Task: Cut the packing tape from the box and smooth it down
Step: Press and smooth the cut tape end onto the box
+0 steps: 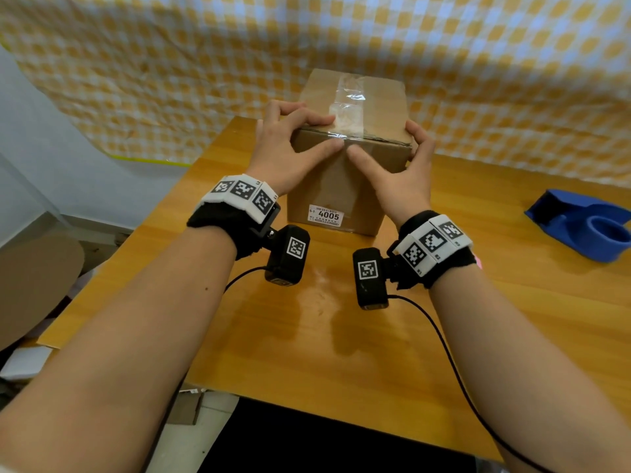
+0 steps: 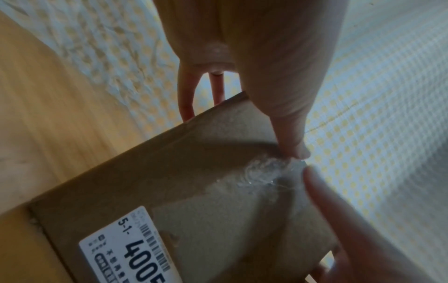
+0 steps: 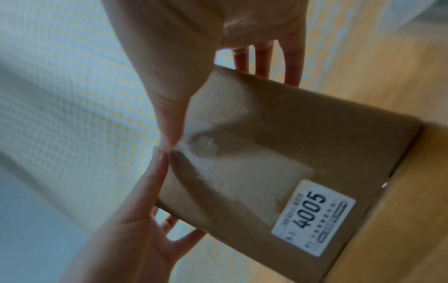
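White label (image 1: 324,216) low on the box (image 1: 327,189) front, large "4005", a short prefix ending "-1-" before it, barcode (image 2: 155,247) alongside, small print beneath, too blurred to read

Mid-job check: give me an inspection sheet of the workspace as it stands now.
Surface: wooden table, glossy.
Job's things: cardboard box upright; clear tape along its top and over the front edge; blue tape dispenser to the right, apart.
Clutter: cardboard sheet off the table's left side.
Grippers: left hand and right hand grip the box's upper corners, thumbs pressing the tape end on the front face.
Cables: black cable from the right wrist trails over the table.
Surroundings: yellow-checked cloth hangs behind.
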